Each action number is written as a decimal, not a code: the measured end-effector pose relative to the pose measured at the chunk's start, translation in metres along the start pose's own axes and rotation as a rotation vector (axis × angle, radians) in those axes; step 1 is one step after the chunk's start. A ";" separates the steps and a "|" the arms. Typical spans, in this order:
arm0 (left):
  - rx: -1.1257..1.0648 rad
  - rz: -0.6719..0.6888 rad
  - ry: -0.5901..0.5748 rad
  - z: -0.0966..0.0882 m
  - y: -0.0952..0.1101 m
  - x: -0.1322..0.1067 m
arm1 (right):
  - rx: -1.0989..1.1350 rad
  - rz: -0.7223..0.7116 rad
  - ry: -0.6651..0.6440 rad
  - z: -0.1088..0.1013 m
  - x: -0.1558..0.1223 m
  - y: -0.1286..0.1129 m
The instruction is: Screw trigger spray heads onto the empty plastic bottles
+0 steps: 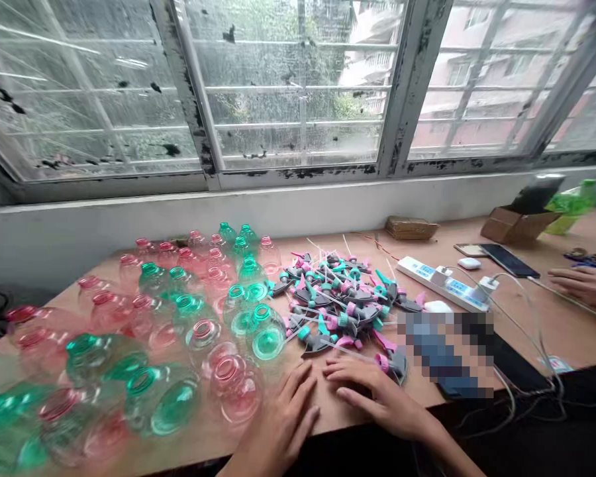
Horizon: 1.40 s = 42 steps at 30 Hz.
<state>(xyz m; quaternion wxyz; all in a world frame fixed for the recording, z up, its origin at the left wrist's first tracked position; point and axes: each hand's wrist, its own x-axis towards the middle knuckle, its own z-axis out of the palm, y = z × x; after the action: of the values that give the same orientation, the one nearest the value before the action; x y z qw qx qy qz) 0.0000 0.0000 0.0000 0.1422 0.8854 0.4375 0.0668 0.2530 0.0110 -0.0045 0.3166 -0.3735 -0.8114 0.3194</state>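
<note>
My left hand (288, 414) rests flat on the wooden table (322, 417), fingers stretched out, beside a pink clear bottle (237, 389). Fingers spread, my right hand (365, 391) lies on the table just in front of a heap of spray heads (328, 311). Neither hand holds anything. The spray heads are grey with pink or teal triggers and collars, and thin white tubes stick out of them. One grey and pink spray head (393, 363) lies nearest my right hand. Many open-necked pink and green bottles, such as a green bottle (268, 334), stand on the left.
Right of the heap lie a white power strip (442, 281) with cables, a blurred-out phone (442, 358) and a dark phone (510, 260). Cardboard boxes (411, 228) sit by the wall below the windows. Another person's hand (586, 285) is at the far right.
</note>
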 end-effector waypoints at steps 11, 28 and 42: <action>0.004 0.032 0.034 0.002 -0.004 -0.003 | -0.127 -0.239 0.300 0.015 -0.013 0.013; 0.007 0.037 0.048 0.002 -0.004 0.001 | -0.530 0.463 0.597 0.017 0.014 0.040; 0.034 0.030 0.025 -0.003 -0.002 0.002 | -0.637 0.327 0.431 0.018 0.013 0.044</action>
<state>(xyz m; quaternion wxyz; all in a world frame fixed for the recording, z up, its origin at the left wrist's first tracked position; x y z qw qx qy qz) -0.0009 0.0033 0.0020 0.1206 0.8932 0.4271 0.0727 0.2502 0.0391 -0.0451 0.2928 -0.6349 -0.7149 0.0131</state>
